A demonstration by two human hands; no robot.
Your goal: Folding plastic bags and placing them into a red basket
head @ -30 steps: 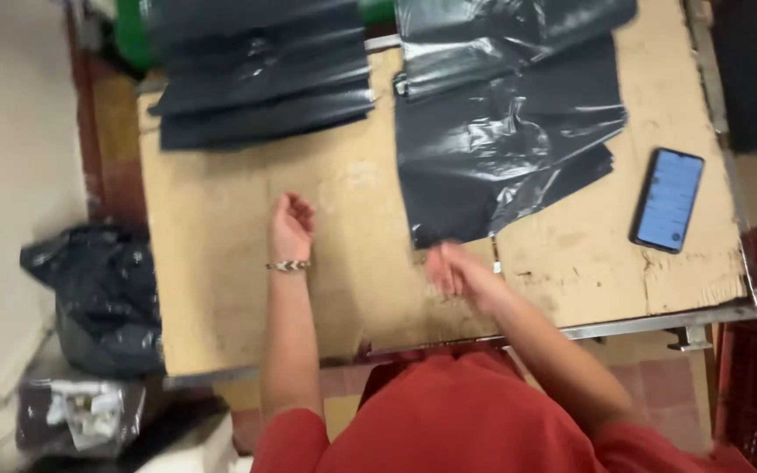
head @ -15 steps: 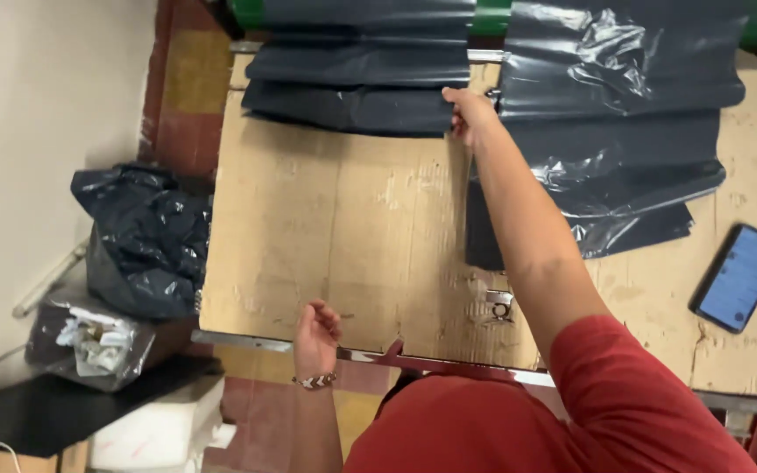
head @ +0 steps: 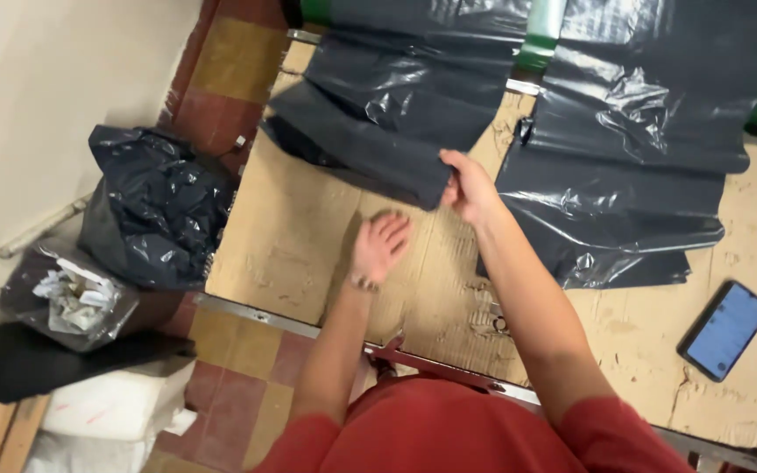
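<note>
My right hand [head: 469, 186] grips the near corner of a folded dark grey plastic bag [head: 370, 149], lifted off a stack of the same bags [head: 422, 79] at the table's far left. My left hand [head: 378, 245] hovers flat, fingers spread, over the bare cardboard-covered table [head: 308, 236], just below the lifted bag and holding nothing. A second pile of grey bags [head: 633, 166] lies spread to the right of my right arm.
A phone [head: 725, 329] with a lit blue screen lies on the table's right. On the floor to the left sit a stuffed black bag [head: 155, 206] and a clear bag of scraps [head: 72, 298]. A metal rail [head: 431, 363] edges the table.
My right hand has closed on the corner of the top bag and pulled it toward me. My left hand moved forward from the table's near edge to under the bag.
</note>
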